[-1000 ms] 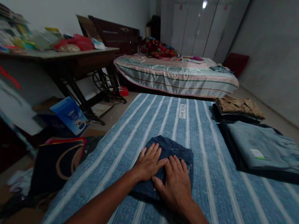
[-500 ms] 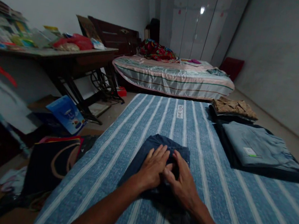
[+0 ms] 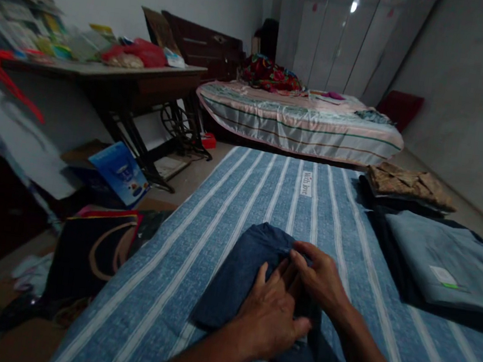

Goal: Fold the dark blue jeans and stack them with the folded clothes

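A dark blue, denim-like folded garment (image 3: 232,286) lies on the striped blue bedspread (image 3: 168,266) in front of me. My left hand (image 3: 272,316) rests on its middle, palm down, with the thumb spread out to the right. At the garment's upper right edge, my right hand (image 3: 322,278) has its thumb and forefinger pinched on the fabric. The fingertips of both hands are close together. My hands and forearms hide much of the garment's right side.
To the right lie folded grey-blue trousers (image 3: 448,267) on dark cloth, with a brown patterned folded garment (image 3: 410,185) behind. A sewing-machine table (image 3: 149,74) stands at left. Bags and boxes, including a blue box (image 3: 120,174), crowd the floor there. Another bed (image 3: 302,124) is beyond.
My left hand has moved right and nearer to me across the garment. My right hand has shifted to its upper right edge and now pinches it. The view has turned slightly left.
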